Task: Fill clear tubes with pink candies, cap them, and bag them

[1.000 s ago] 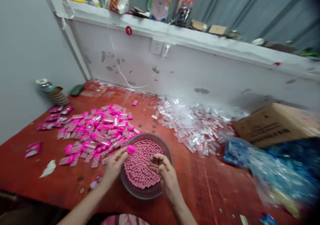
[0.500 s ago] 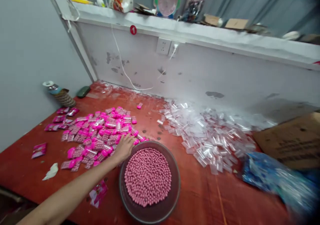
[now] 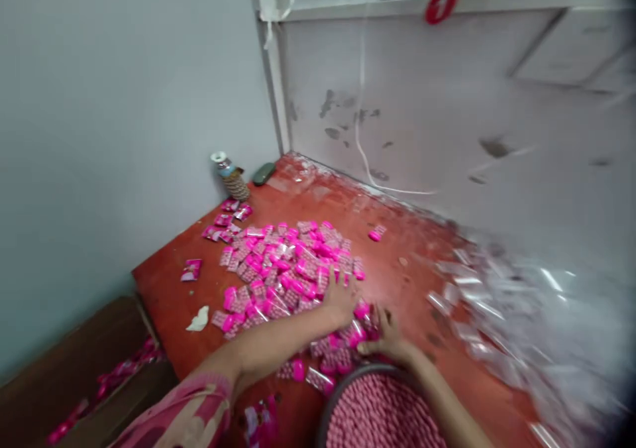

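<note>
A heap of small clear containers (image 3: 278,269) with bright pink caps, filled with pink beads, lies on the red tabletop. My left hand (image 3: 342,301) rests over the right side of this heap, palm down, fingers spread and touching the containers. At the heap's right edge is my right hand (image 3: 395,342), its thumb and fingers apart beside a few containers. Neither hand appears to grip one. Just below my hands stands a dark bowl (image 3: 330,401) of loose pink beads (image 3: 385,411), partly cut off by the frame and crossed by my right forearm.
Clear plastic empties (image 3: 497,315) are piled at the right, blurred. Pink packets (image 3: 223,221) lie beyond the heap, near a bottle (image 3: 231,176) and a green case (image 3: 264,173). A white scrap (image 3: 199,319) sits at left. An open cardboard box (image 3: 84,368) stands below the table's left edge.
My view has swung left. My right hand has come into view at the heap's right edge. My left hand now lies farther over the containers, away from the bowl's rim.
</note>
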{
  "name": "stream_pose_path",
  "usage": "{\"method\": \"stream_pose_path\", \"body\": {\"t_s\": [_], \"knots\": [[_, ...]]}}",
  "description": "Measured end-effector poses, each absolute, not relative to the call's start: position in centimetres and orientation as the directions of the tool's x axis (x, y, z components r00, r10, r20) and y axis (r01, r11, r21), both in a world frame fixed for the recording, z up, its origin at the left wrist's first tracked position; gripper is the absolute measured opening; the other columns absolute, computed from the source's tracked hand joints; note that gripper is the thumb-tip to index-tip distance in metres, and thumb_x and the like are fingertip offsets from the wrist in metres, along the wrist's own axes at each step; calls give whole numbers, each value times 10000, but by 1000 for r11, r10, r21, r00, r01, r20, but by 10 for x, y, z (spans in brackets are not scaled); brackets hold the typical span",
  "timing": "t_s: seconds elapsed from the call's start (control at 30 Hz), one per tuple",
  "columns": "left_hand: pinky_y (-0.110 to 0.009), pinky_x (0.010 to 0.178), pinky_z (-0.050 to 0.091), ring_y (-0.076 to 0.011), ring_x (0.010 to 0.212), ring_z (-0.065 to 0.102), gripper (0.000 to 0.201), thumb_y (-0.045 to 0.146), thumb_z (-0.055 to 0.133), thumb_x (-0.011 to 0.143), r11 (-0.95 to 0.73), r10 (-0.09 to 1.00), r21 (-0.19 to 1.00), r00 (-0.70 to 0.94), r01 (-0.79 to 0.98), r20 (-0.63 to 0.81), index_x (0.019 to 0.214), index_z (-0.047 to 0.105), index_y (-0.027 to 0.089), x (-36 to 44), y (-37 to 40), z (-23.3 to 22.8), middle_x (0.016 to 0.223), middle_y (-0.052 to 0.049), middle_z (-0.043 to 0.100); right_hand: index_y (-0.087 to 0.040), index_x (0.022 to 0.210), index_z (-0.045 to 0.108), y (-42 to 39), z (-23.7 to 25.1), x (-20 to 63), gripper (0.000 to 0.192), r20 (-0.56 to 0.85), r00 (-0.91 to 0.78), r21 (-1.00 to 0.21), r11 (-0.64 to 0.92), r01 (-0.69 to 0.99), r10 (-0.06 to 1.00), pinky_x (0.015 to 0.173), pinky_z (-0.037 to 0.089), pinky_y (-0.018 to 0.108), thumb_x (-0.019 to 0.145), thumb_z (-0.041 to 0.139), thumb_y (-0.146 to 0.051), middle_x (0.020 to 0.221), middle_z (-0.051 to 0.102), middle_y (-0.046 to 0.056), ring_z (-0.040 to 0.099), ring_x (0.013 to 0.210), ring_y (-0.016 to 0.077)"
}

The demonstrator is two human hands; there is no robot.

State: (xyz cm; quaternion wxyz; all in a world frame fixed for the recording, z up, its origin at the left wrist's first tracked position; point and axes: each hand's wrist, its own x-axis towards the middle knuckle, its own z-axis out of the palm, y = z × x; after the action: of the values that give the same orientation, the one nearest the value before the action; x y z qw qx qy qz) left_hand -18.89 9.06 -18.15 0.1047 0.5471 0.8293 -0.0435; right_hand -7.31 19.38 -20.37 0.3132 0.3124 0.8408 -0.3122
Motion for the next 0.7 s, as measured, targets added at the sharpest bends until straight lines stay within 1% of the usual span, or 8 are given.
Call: {"method": "stream_pose_path", "body": {"t_s": [0.07, 0.17, 0.23, 0.4, 0.5, 0.6, 0.67, 0.7], "knots": [[-634, 931, 1, -369, 1196, 240, 468, 370, 473, 738, 354, 922, 62, -337, 933, -191, 1177, 484, 211, -203, 83, -186, 1313, -107, 384, -73, 1364, 6, 173, -227, -96, 1229, -730, -575, -240, 649, 722, 369, 983, 117, 512, 441, 704, -486, 1380, -21, 300, 39, 1267, 423], [-639, 923, 8, -384, 1172, 266, 452, 366, 462, 735, 327, 936, 84, -311, 941, -163, 1156, 504, 205, -225, 72, -192, 1284, -103, 413, -14, 1345, -22, 142, -240, -121, 1175, -668, -589, -172, 676, 717, 454, 972, 35, 538, 504, 657, -473, 1362, 19, 340, -33, 1270, 407], [-641, 920, 20, -388, 1156, 286, 456, 357, 462, 735, 338, 934, 87, -322, 937, -153, 1160, 502, 194, -243, 63, -196, 1267, -109, 429, -19, 1342, -53, 128, -242, -139, 1126, -647, -609, -190, 677, 711, 459, 965, 29, 552, 549, 619, -453, 1366, 37, 334, -39, 1277, 386], [-614, 947, 46, -352, 1160, 302, 424, 347, 446, 754, 367, 925, 96, -351, 925, -149, 1146, 507, 198, -299, 32, -198, 1235, -86, 467, 27, 1335, -72, 97, -243, -201, 1090, -661, -627, -266, 653, 709, 412, 991, 35, 533, 566, 615, -327, 1376, -14, 316, -56, 1273, 392], [-598, 966, 48, -326, 1187, 289, 375, 326, 439, 773, 397, 912, 92, -382, 913, -148, 1119, 523, 208, -332, 11, -190, 1225, -65, 485, -3, 1346, -78, 70, -236, -235, 1042, -676, -642, -355, 604, 713, 361, 986, 84, 556, 593, 586, -281, 1405, -16, 248, -82, 1281, 364], [-586, 981, 50, -290, 1191, 317, 330, 298, 444, 794, 420, 903, 99, -406, 902, -139, 1107, 534, 247, -363, -7, -182, 1209, -52, 510, -67, 1367, -16, 58, -221, -257, 1063, -677, -673, -489, 502, 713, 297, 966, 201, 545, 558, 646, -264, 1418, 30, 207, 19, 1283, 390], [-580, 989, 52, -278, 1179, 349, 345, 289, 434, 810, 443, 895, 102, -433, 890, -108, 1145, 511, 271, -385, -15, -183, 1210, -44, 517, -135, 1366, 129, 71, -211, -265, 1000, -604, -768, -628, 465, 624, 213, 946, 299, 473, 551, 686, -297, 1381, 238, 174, 216, 1259, 355], [-579, 992, 51, -281, 1175, 358, 344, 293, 426, 816, 462, 886, 95, -453, 882, -97, 1148, 514, 276, -395, -17, -186, 1213, -45, 517, -184, 1348, 210, 87, -207, -268, 901, -542, -811, -680, 452, 577, 220, 924, 341, 435, 590, 673, -335, 1324, 360, 140, 329, 1214, 320]]}}
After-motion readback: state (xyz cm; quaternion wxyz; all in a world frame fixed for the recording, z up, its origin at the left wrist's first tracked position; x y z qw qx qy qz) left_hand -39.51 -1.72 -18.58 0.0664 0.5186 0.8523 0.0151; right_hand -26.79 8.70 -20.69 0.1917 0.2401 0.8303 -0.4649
